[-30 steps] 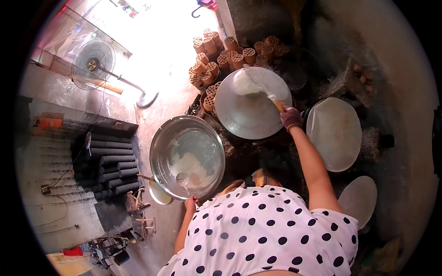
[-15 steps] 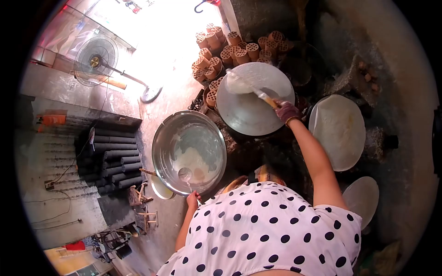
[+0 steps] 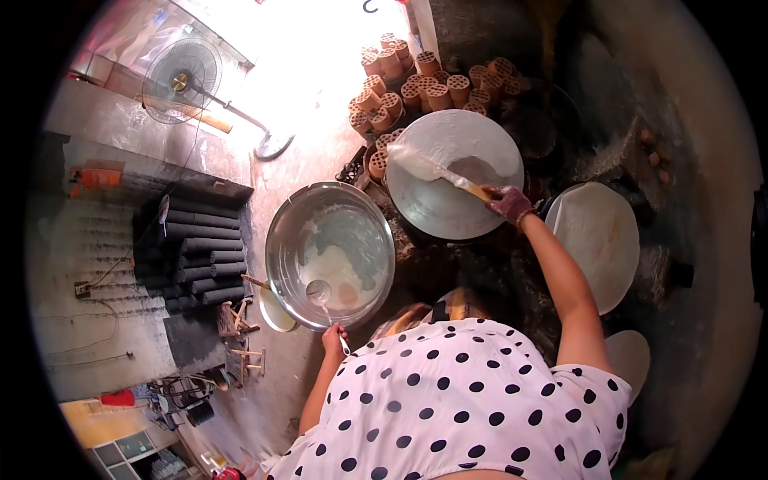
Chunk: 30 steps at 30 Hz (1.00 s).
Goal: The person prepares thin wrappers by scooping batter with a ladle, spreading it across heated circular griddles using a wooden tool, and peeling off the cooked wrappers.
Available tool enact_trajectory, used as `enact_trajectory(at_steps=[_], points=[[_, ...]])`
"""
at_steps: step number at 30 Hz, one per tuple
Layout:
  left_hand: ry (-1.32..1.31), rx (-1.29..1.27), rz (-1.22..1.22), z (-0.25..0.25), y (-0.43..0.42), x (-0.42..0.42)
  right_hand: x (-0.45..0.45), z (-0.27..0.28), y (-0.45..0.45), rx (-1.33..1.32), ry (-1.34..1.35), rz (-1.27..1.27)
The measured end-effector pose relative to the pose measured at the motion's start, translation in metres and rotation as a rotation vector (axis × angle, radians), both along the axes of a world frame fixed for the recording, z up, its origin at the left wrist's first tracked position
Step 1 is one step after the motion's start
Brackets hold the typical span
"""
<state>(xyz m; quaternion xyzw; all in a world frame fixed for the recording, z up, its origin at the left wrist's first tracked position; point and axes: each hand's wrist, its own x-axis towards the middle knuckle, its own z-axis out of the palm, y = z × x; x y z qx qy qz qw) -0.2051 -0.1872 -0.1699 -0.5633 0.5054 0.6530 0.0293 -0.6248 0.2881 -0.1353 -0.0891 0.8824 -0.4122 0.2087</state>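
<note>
My left hand (image 3: 334,339) is closed around the handle of a metal ladle (image 3: 318,293). The ladle's round bowl rests low inside a wide metal basin (image 3: 278,240) that holds some whitish batter (image 3: 330,268). A dark reddish glove covers my right hand (image 3: 510,204), which grips the wooden handle of a flat, batter-coated spreader (image 3: 436,171). The blade lies across a large round griddle (image 3: 424,212). White batter (image 3: 464,128) coats the griddle's far side in a curved band, with a bare grey patch near the middle.
Right of the griddle is a large round pale sheet (image 3: 596,248), with another pale disc (image 3: 628,360) nearer me. Perforated clay-coloured cylinders (image 3: 438,98) are piled behind. Black cylinders (image 3: 210,260) are stacked left. A standing fan (image 3: 182,82) is at the far left.
My right hand has swept the spreader over the griddle, and the batter now covers more of its far and right sides. My left hand keeps the ladle in the basin. The view has shifted slightly.
</note>
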Motion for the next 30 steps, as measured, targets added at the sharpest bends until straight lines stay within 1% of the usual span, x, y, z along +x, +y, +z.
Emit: enact_trajectory(at_steps=[1, 2, 3, 5, 6, 7, 9, 10, 11, 13, 14, 15, 17, 18, 19, 21, 22, 23, 25, 26, 27, 29, 30], points=[[0.023, 0.009, 0.011, 0.002, 0.002, -0.001, -0.003, -0.010, 0.012, -0.213, 0.078, 0.078], [0.028, -0.005, 0.036, 0.008, 0.010, -0.004, -0.014, -0.023, 0.020, -0.289, 0.013, 0.020], [0.020, -0.007, 0.045, 0.012, 0.017, -0.006, -0.022, -0.023, 0.017, -0.291, 0.004, 0.028], [0.035, -0.060, 0.016, 0.018, 0.027, -0.008, -0.032, -0.023, 0.008, 0.057, 0.164, -0.183], [0.036, -0.060, 0.016, 0.021, 0.031, -0.011, -0.034, -0.025, -0.001, 0.146, 0.221, -0.124], [0.029, -0.062, 0.020, 0.022, 0.032, -0.012, -0.028, -0.017, -0.008, 0.144, 0.215, -0.119], [0.024, -0.006, 0.029, 0.021, 0.036, -0.015, -0.014, 0.001, -0.012, 0.177, 0.059, 0.039], [0.025, -0.006, 0.045, 0.023, 0.040, -0.016, -0.008, -0.005, 0.000, 0.091, 0.177, 0.110], [0.025, -0.001, 0.055, 0.024, 0.046, -0.018, -0.008, -0.009, 0.014, 0.095, 0.178, 0.121], [0.049, -0.051, 0.091, 0.029, 0.056, -0.020, -0.009, -0.001, 0.032, -0.060, 0.113, 0.121], [0.069, -0.057, 0.048, 0.028, 0.059, -0.018, -0.015, -0.001, 0.033, -0.193, 0.158, 0.042], [0.059, -0.092, 0.009, 0.034, 0.066, -0.020, -0.023, -0.009, 0.026, -0.198, 0.144, 0.045], [0.049, -0.060, 0.001, 0.037, 0.075, -0.024, -0.043, -0.023, 0.010, 0.101, 0.315, -0.036], [0.049, -0.060, -0.011, 0.040, 0.078, -0.026, -0.039, -0.020, 0.004, 0.140, 0.319, 0.029], [0.046, -0.061, -0.010, 0.042, 0.079, -0.027, -0.034, -0.013, 0.004, 0.139, 0.315, 0.030], [0.051, -0.041, 0.007, 0.044, 0.086, -0.027, -0.016, 0.004, 0.013, 0.157, 0.365, 0.239], [0.051, -0.020, 0.031, 0.050, 0.090, -0.029, -0.012, 0.013, 0.027, 0.159, 0.348, 0.291], [0.054, -0.020, 0.042, 0.054, 0.096, -0.032, -0.019, 0.021, 0.036, 0.158, 0.351, 0.301], [0.068, -0.007, 0.032, 0.063, 0.102, -0.030, -0.025, 0.026, 0.048, -0.012, 0.092, 0.215], [0.081, 0.015, -0.002, 0.067, 0.102, -0.028, -0.036, 0.008, 0.043, -0.033, 0.147, 0.140], [0.096, 0.021, 0.019, 0.075, 0.107, -0.033, -0.037, 0.009, 0.030, -0.041, 0.143, 0.141], [0.099, 0.037, -0.006, 0.077, 0.105, -0.034, -0.035, 0.022, -0.002, 0.177, 0.322, 0.023], [0.103, 0.032, -0.012, 0.078, 0.101, -0.032, -0.032, 0.003, -0.013, 0.477, 0.233, 0.055]])
